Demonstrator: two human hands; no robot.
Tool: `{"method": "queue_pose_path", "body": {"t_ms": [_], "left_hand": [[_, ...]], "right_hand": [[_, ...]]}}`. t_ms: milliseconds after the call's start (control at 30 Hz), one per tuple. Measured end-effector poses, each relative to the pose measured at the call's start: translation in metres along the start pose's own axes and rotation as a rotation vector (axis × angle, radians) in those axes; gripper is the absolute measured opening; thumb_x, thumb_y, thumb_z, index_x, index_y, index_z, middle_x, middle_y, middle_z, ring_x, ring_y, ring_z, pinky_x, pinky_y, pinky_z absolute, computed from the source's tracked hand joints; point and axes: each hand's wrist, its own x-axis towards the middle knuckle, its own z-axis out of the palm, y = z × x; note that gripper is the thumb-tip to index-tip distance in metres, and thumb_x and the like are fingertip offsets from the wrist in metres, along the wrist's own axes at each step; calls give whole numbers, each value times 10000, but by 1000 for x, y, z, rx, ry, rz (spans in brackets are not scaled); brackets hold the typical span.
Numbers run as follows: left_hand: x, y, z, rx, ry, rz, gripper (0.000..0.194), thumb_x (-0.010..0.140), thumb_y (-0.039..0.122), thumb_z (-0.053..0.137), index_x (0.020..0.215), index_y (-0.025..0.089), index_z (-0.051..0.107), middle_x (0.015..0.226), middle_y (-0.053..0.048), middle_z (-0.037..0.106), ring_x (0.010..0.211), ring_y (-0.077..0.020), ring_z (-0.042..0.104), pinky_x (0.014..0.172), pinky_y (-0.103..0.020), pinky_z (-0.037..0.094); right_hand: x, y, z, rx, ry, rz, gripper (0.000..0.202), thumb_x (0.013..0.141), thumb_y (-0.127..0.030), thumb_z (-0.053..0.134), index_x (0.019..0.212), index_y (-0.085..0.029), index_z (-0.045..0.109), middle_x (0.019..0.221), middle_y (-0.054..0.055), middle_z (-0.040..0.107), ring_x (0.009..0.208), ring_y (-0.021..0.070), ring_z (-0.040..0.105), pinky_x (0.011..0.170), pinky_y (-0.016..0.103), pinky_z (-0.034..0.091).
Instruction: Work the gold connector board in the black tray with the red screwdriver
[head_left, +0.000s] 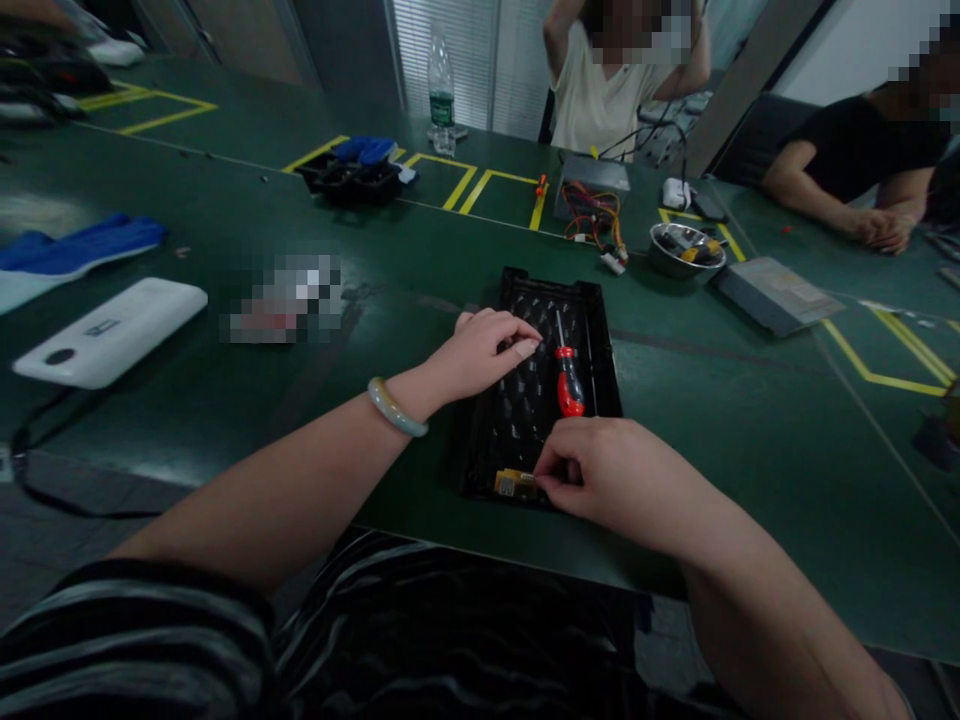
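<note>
A black plastic tray with a textured inside lies on the green table before me. A screwdriver with a red and black handle rests in it, its shaft pointing away from me. At the tray's near edge, the thumb and fingertips of my right hand pinch the right end of a small yellow circuit board with a pale label. My left hand, a bangle on its wrist, hovers over or rests on the tray's left side. Its thumb and fingers are apart and nothing shows between them.
To the left lie a white power bank and a blue-and-white glove. Beyond the tray are a metal box with coloured wires, a steel bowl of tools, a flat grey plate, and a bottle. Two people sit across.
</note>
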Motion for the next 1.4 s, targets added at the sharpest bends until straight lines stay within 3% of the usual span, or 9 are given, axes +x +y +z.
{"method": "queue_pose_path", "body": {"t_ms": [700,1233,1400], "left_hand": [[0,-1,2,3,-3,4,248,1008,386,507,1132,277,692,1116,-3,713,1091,-222,576,987,-435,332],[-1,-2,1,13,-14,11,255,1006,398,512,1147,277,687,1098,-4,703,1070,-223,571,958,-417,319],[0,0,1,10,-14,-2,247,1000,395,528,1141,276,692,1079,-1,704,1057,-218,572,956,-411,321]], "right_hand": [[1,-1,10,-112,-21,-102,60,859,-213,653,864,-225,712,865,-10,731,742,138,648,659,288,387],[5,-1,12,-23,-3,-77,93,864,-251,653,899,-247,739,861,-36,733,727,115,624,681,272,407],[6,4,11,15,-49,-99,135,899,-275,622,940,-250,748,911,-35,747,774,119,644,722,274,439]]}}
